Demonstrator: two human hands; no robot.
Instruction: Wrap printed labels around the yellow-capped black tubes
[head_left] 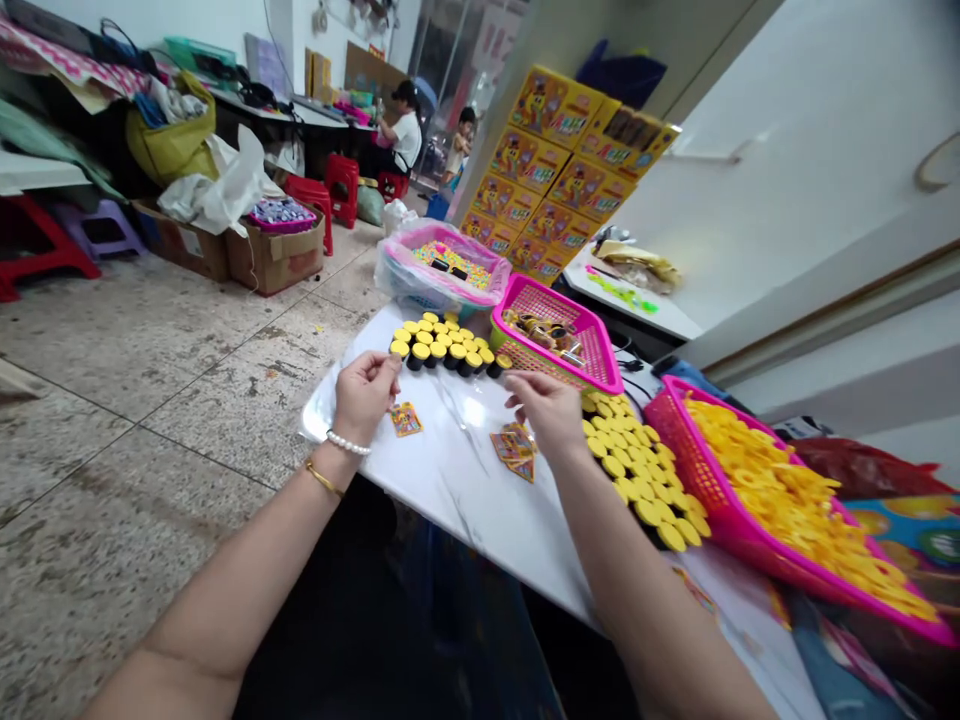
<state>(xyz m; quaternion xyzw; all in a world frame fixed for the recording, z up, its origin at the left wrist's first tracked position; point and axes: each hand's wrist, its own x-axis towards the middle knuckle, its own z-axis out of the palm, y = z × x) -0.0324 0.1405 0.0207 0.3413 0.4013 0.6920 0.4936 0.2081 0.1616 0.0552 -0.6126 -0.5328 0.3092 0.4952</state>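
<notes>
My left hand (367,393) is closed in a pinch at the left end of a cluster of black jars with yellow lids (437,350). Whatever is between its fingertips is too small to make out. Just below those fingers a small printed card (406,419) lies on the white table (450,460). My right hand (551,408) has its fingers curled together close to the cluster's right-hand jar (500,366); what they hold, if anything, is hidden. Several more printed cards (515,451) overlap on the table beneath my right hand.
More yellow-lidded jars (637,455) stand right of my right forearm. Behind are a pink basket (600,350) of small packed items and a plastic-lined basin (390,270) of colourful pellets. A pink basket (675,400) of yellow pieces sits right. Printed boxes (555,170) are stacked behind; a person (407,135) sits farther off.
</notes>
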